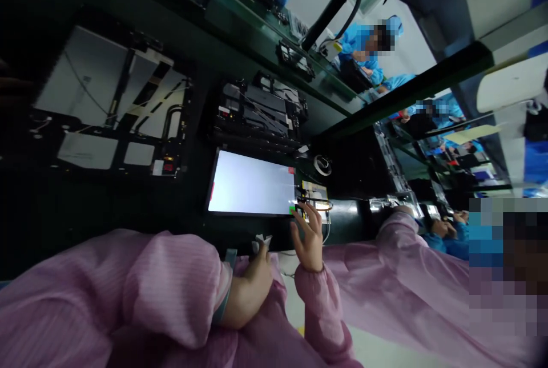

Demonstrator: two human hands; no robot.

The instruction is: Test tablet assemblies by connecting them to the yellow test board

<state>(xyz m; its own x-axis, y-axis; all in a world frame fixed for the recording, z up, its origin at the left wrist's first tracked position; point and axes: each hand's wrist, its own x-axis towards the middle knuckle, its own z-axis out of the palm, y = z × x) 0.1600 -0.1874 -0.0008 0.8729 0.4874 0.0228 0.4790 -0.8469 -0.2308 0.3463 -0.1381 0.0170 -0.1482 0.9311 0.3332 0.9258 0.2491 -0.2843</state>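
Observation:
A lit white display panel [252, 184] lies on the dark bench in front of me, with small red and green patches at its edges. My left hand [252, 279] is below its front edge, closed on a crumpled white wipe [262, 240]. Much of that hand is turned away from view. My right hand [310, 237] is raised at the panel's lower right corner, fingers apart and nothing seen in them. Whether its fingertips touch the panel or the small circuit board [314, 194] beside it, I cannot tell.
Stacked black-framed panel assemblies [257, 111] stand behind the display. A larger assembly [115, 111] lies to the left. A white coil [322, 165] sits at the right. Close on my right is a co-worker's pink sleeve [398, 242]. Other people work beyond the rack.

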